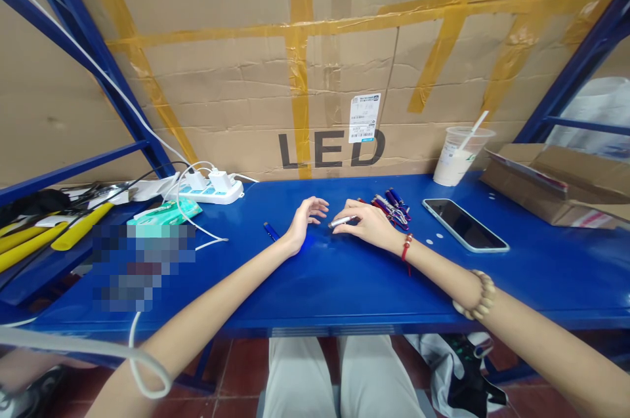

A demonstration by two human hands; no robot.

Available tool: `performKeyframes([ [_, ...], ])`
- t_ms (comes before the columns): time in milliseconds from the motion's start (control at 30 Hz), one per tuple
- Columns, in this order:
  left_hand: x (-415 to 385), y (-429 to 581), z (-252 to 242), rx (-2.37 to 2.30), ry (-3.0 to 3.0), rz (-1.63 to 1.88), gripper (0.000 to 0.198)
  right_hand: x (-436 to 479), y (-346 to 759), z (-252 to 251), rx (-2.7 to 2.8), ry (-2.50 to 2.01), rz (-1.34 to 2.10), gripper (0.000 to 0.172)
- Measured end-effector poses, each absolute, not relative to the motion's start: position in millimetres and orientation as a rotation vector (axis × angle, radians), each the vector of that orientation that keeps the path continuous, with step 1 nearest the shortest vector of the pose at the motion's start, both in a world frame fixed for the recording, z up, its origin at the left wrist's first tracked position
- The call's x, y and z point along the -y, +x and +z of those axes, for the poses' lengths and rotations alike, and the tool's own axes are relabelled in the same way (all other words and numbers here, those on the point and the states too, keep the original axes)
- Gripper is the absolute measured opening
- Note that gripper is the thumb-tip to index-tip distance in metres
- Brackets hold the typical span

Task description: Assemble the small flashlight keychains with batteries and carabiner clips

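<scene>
My right hand is closed on a short silver pen-shaped tube, held nearly level just above the blue table. Facing it, my left hand has its fingers apart and slightly curled, with nothing visible in it. A blue pen-shaped tube lies on the table behind my left wrist, partly hidden by it. Beyond my right hand sits a pile of similar blue and dark red tubes, some covered by the hand. A bright blue glow shows on the table beside my left wrist.
A phone, a drink cup with a straw and an open cardboard box stand to the right. On the left are a power strip, white cables, a green packet and yellow-handled tools. A large carton walls the back.
</scene>
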State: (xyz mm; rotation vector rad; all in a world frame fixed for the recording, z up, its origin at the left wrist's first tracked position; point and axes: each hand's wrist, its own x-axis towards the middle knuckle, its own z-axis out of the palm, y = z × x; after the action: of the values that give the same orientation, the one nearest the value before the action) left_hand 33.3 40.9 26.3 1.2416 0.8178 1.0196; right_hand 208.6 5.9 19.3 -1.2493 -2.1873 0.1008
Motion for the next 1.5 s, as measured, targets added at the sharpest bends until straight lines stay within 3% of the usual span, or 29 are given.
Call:
performKeyframes([
  [1500,-41.2,32.4,26.1,-0.831,1.275,1.018,0.031,-3.9,207.3,24.2,2.220,-1.320,0.169,0.022],
])
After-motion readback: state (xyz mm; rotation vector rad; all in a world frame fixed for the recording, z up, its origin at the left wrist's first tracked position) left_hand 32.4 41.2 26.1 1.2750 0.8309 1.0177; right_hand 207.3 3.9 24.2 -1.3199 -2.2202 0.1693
